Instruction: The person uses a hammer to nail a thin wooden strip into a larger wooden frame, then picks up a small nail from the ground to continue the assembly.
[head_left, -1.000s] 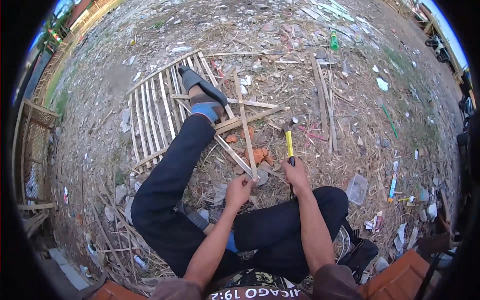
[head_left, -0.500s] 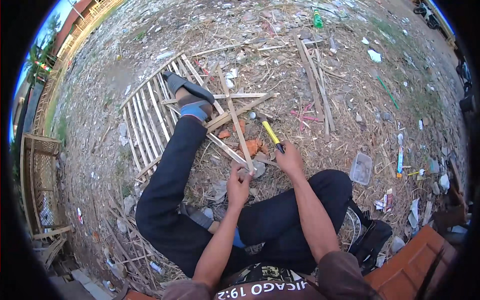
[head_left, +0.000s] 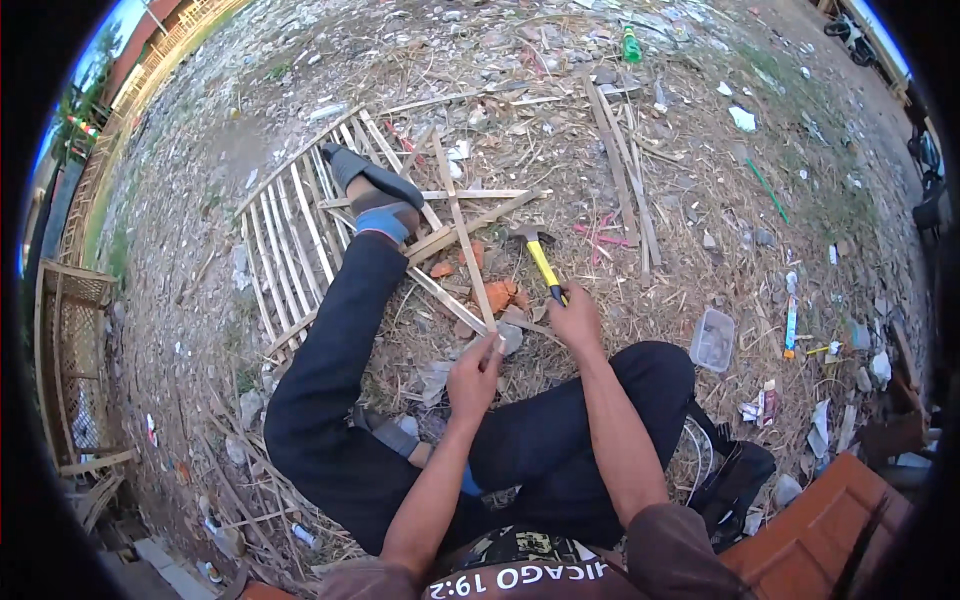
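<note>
My left hand [head_left: 474, 378] is closed at the near end of a thin wooden strip [head_left: 463, 235], where it meets a second wooden strip [head_left: 440, 292] over a grey stone [head_left: 511, 338]. Whether a nail sits between those fingertips is too small to tell. To the right, my right hand [head_left: 576, 318] grips a claw hammer [head_left: 541, 262] low on its yellow and black handle, the head pointing away from me. Beyond the hands lies a slatted wooden frame [head_left: 290, 250], with my outstretched foot in a dark sandal [head_left: 372, 177] resting on it.
Broken orange brick pieces [head_left: 497, 296] lie near the joint. Long loose wooden slats [head_left: 622, 170] rest farther off to the right. A clear plastic tub [head_left: 713, 340] sits beside my right knee, and a black bag [head_left: 735, 480] lies behind it. Straw and litter cover the ground.
The hammer has turned in my right hand, so its head now shows sideways. My left fingers have shifted slightly at the strip's end. The whole view has moved a little.
</note>
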